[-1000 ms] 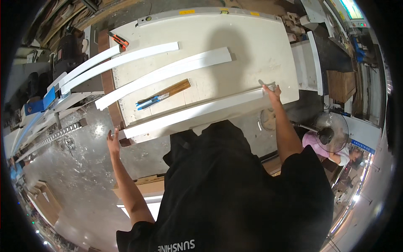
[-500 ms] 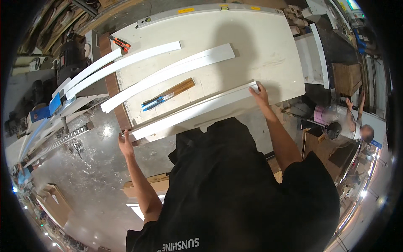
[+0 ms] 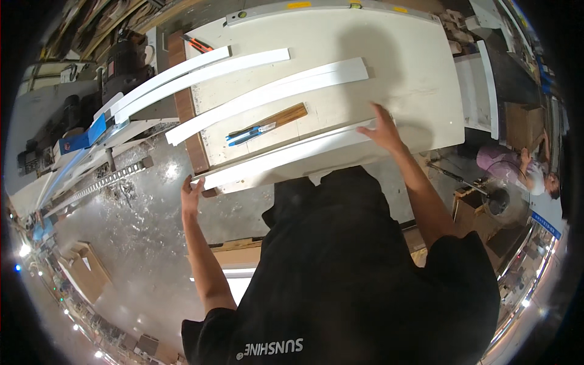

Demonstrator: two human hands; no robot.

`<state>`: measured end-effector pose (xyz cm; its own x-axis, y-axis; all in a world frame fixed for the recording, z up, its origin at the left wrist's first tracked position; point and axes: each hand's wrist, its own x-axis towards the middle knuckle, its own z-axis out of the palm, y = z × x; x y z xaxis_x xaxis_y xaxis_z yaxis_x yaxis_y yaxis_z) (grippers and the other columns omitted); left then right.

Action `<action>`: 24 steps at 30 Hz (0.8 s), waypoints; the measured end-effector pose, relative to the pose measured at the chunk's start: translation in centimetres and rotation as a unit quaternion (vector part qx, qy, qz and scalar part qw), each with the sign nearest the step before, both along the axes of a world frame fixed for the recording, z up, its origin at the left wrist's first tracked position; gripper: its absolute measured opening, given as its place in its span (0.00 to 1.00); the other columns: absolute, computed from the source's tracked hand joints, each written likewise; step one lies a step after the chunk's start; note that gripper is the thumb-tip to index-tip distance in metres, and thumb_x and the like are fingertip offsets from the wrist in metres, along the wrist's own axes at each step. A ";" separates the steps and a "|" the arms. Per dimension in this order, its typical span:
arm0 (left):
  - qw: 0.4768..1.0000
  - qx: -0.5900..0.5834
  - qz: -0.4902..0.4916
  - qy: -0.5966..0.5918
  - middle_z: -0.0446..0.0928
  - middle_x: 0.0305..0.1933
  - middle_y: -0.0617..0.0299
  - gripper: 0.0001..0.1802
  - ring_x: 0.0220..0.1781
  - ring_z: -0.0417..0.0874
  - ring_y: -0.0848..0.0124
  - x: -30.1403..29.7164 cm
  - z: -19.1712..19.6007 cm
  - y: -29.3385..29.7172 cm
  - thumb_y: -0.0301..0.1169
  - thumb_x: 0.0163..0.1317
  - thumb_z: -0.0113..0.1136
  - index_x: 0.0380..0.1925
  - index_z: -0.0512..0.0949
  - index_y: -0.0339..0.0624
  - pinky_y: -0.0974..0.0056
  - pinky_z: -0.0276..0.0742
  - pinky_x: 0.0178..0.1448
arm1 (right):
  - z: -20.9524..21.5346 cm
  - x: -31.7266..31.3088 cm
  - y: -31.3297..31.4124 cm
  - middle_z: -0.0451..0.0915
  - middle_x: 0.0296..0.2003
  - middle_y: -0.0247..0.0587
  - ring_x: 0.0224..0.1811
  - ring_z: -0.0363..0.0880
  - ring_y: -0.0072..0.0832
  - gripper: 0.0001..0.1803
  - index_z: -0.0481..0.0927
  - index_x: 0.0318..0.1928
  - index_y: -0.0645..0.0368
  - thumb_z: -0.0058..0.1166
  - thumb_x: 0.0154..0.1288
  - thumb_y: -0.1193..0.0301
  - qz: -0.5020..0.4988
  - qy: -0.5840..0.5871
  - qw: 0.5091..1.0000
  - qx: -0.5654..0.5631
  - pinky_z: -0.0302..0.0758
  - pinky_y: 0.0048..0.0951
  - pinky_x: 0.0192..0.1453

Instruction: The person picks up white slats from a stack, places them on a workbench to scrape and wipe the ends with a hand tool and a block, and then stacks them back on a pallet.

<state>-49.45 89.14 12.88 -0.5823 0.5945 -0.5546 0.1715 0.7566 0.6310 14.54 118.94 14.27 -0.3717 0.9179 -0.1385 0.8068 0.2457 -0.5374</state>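
Note:
A long white strip (image 3: 289, 154) lies along the near edge of the pale tabletop (image 3: 420, 67). My left hand (image 3: 192, 198) is at its left end, fingertips closed against the end. Over the right end, my right hand (image 3: 384, 131) has its thumb and fingers spread, with nothing gripped between them. Just beyond this strip are a blue utility knife (image 3: 244, 135) and a narrow brown wooden piece (image 3: 292, 114). A wider white strip (image 3: 267, 92) lies farther back, overhanging the table's left side.
Two more white strips (image 3: 204, 80) extend off the table's left edge near an orange-and-black utility knife (image 3: 198, 44). A spirit level (image 3: 328, 5) runs along the far edge. At the right, a fan (image 3: 497, 199) stands near another person (image 3: 529, 170). Cardboard (image 3: 84, 271) rests on the floor at left.
The whole view has shifted, so the table appears farther right. My right hand has spread its fingers and come off the strip's right end. My left hand stays at the left end.

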 end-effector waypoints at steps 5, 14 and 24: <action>0.999 0.015 -0.028 -0.030 0.77 0.68 0.33 0.55 0.68 0.80 0.53 0.1 0.1 2.2 0.49 0.62 0.81 0.77 0.64 0.23 0.54 0.75 0.72 | 1.0 -10.4 -0.4 0.74 0.71 0.53 0.73 0.74 0.51 0.52 0.70 0.75 0.59 0.80 0.54 0.51 0.259 -0.032 0.953 -0.154 0.73 0.50 0.75; 0.900 0.071 -0.244 0.355 0.81 0.66 0.40 0.51 0.72 0.77 0.43 4.9 2.3 5.3 0.41 0.53 0.86 0.74 0.72 0.34 0.46 0.71 0.76 | -2.1 -15.4 -6.0 0.80 0.62 0.45 0.64 0.81 0.44 0.31 0.75 0.66 0.60 0.66 0.62 0.72 0.323 -0.144 0.935 0.009 0.80 0.47 0.63; 0.778 -0.093 -0.607 0.134 0.73 0.78 0.50 0.61 0.79 0.72 0.48 13.8 1.8 13.6 0.56 0.38 0.87 0.75 0.73 0.49 0.43 0.62 0.84 | -2.8 -14.2 -8.1 0.82 0.53 0.44 0.59 0.81 0.44 0.26 0.81 0.59 0.59 0.60 0.57 0.73 0.294 -0.055 0.946 0.129 0.79 0.47 0.63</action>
<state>-35.63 102.76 14.67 0.2362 0.7203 -0.6523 0.9374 0.0079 0.3482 0.33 110.85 11.44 -0.8242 0.5662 -0.0063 0.5381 0.7798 -0.3197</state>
